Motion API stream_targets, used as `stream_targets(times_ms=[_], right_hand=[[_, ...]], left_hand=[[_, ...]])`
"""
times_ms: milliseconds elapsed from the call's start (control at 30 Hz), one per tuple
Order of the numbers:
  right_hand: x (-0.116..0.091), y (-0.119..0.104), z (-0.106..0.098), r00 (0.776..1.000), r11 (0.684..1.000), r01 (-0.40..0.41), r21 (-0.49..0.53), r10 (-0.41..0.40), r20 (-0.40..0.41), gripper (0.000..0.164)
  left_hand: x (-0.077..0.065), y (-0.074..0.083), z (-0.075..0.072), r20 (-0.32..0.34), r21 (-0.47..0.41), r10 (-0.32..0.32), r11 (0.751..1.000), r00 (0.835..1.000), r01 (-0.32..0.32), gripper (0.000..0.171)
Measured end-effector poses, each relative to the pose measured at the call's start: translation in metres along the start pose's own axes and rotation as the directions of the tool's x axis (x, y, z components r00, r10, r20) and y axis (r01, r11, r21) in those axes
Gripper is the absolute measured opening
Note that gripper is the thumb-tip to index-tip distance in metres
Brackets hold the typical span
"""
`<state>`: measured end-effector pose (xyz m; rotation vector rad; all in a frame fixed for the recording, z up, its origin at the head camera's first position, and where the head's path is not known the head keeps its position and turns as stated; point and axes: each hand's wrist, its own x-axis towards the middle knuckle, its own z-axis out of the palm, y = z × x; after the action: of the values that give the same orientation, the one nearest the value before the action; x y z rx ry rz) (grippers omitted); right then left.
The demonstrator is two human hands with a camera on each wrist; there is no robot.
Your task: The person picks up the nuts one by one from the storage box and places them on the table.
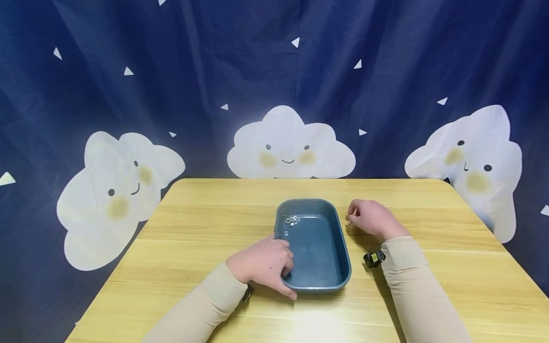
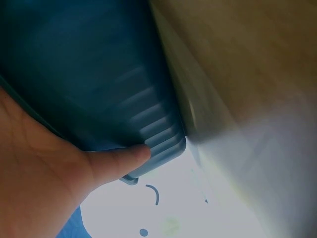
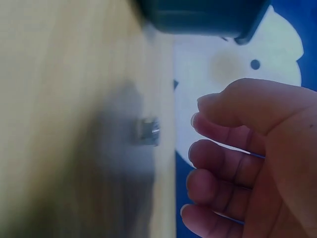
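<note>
A dark blue-grey plastic tray (image 1: 319, 288) lies on the wooden table. My left hand (image 1: 267, 261) grips its near left side, fingers over the rim inside; in the left wrist view the thumb (image 2: 121, 161) presses the ribbed outer wall. Several small shiny nut-like metal pieces (image 1: 293, 220) cluster at the tray's far left, one piece (image 1: 286, 233) a little apart. Right of the tray, my right hand (image 1: 372, 218) hovers low with loosely bent fingers. Just off its fingertips, a small silvery metal piece (image 3: 149, 131) stands on the table, with nothing between thumb and fingers.
The light wooden table (image 1: 206, 214) spreads around the tray, its far edge meeting a dark blue curtain (image 1: 274, 57) printed with white clouds. A small black wrist camera (image 1: 374, 258) hangs beneath the right cuff.
</note>
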<state>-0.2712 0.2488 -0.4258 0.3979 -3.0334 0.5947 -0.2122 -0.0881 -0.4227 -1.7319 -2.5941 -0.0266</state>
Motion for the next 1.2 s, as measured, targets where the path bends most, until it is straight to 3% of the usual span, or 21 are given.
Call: stream_targets(times_ms=[333, 600, 967, 1200], right_hand=[[-0.002, -0.018, -0.015, 0.999, 0.999, 0.042, -0.001, -0.042, -0.030, 0.010], [-0.005, -0.045, -0.025, 0.993, 0.995, 0.098, -0.011, -0.098, -0.070, 0.010], [-0.008, -0.079, -0.031, 0.987, 0.990, 0.143, -0.016, -0.144, -0.067, 0.010], [-0.003, -0.101, -0.031, 0.973, 0.973, 0.228, -0.029, -0.229, -0.042, 0.008]], left_hand=[[0.001, 0.001, -0.001, 0.004, 0.000, -0.002, 1.000, 1.000, 0.002, 0.054], [0.002, 0.001, 0.000, 0.000, -0.002, 0.003, 1.000, 1.000, -0.003, 0.053], [0.003, 0.000, 0.001, -0.016, -0.001, 0.020, 1.000, 1.000, -0.020, 0.054], [0.001, -0.001, 0.001, -0.032, -0.005, 0.018, 1.000, 0.999, -0.018, 0.054]])
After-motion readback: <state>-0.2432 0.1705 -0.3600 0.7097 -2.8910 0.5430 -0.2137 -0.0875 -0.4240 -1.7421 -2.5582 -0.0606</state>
